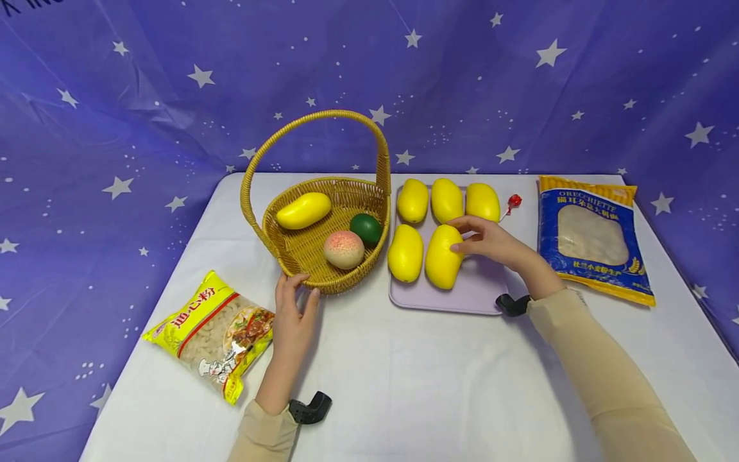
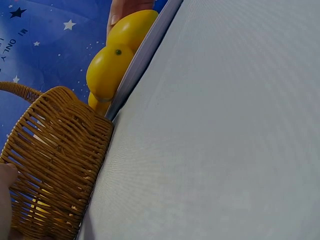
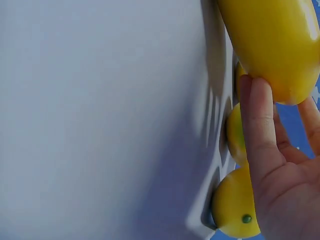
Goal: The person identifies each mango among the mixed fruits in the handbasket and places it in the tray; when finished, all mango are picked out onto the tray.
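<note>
My right hand [image 1: 491, 244] grips one end of a yellow toy mango [image 1: 444, 258], thumb and fingers on opposite sides. In the right wrist view this mango [image 3: 275, 45] appears raised over the lilac tray [image 1: 444, 301]. Several other mangoes lie on the tray, among them one [image 1: 406, 254] just left of the held one. At the near rim of the wicker basket [image 1: 329, 283], my left hand [image 1: 293, 324] holds the edge, with the thumb outside the wall. Inside the basket are a yellow mango [image 1: 304, 211], a pink-and-cream peach [image 1: 344, 249] and a dark green fruit [image 1: 366, 229], its kind unclear.
A yellow bag of pasta [image 1: 222, 333] lies beside my left hand. On the far right is a blue orecchiette bag [image 1: 594, 240]. A red lollipop [image 1: 513, 202] sits by the tray's right side. The basket's tall handle [image 1: 314, 115] arches over it.
</note>
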The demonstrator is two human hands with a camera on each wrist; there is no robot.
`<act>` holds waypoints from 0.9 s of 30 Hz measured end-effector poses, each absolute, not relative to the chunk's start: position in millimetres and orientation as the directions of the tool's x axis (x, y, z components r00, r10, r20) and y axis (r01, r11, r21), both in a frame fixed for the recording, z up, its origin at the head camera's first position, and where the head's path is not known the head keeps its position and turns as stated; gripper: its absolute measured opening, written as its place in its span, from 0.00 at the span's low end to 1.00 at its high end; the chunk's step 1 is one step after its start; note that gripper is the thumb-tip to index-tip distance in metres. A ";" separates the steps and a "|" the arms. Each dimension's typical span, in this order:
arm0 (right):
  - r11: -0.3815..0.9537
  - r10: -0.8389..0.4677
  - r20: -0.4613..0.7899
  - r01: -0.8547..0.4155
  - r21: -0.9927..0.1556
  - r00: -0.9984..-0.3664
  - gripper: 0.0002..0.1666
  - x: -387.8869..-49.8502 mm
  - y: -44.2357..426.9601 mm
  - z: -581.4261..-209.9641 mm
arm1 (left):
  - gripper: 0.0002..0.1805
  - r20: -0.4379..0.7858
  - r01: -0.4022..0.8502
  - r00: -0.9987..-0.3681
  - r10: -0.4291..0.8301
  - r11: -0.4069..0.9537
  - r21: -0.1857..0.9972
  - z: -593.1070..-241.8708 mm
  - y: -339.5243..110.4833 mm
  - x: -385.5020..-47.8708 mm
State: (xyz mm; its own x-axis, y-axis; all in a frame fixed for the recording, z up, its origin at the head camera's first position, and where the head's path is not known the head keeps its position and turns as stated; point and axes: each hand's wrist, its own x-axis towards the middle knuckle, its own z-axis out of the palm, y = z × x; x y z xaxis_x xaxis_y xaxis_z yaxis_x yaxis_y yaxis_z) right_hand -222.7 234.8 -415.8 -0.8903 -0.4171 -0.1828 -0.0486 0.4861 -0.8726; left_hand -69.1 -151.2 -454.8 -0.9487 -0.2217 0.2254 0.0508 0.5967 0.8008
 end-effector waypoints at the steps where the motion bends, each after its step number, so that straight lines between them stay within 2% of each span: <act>1: 0.483 -0.420 -0.185 -0.046 -0.874 -0.889 0.33 -223.7 234.5 -416.8 | 0.20 0.227 0.052 -0.949 -0.221 0.598 0.800 -454.8 -151.1 -69.2; 17: 0.457 -0.431 -0.214 -0.007 -0.890 -0.877 0.37 -228.2 232.8 -422.5 | 0.18 0.282 0.098 -0.934 -0.218 0.603 0.792 -456.0 -150.0 -69.3; 27: 0.494 -0.419 -0.241 0.002 -0.869 -0.876 0.38 -227.7 231.3 -422.8 | 0.19 0.287 0.103 -0.934 -0.215 0.606 0.789 -457.0 -151.2 -70.1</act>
State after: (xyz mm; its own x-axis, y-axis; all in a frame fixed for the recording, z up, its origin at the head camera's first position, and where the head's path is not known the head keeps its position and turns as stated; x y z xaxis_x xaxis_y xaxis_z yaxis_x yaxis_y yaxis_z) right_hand -227.7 231.3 -422.8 -0.8756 -0.4188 -0.2405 0.0024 0.4942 -0.8693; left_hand -70.1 -151.2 -457.0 -0.9336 -0.2146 0.2868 0.1031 0.6060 0.7888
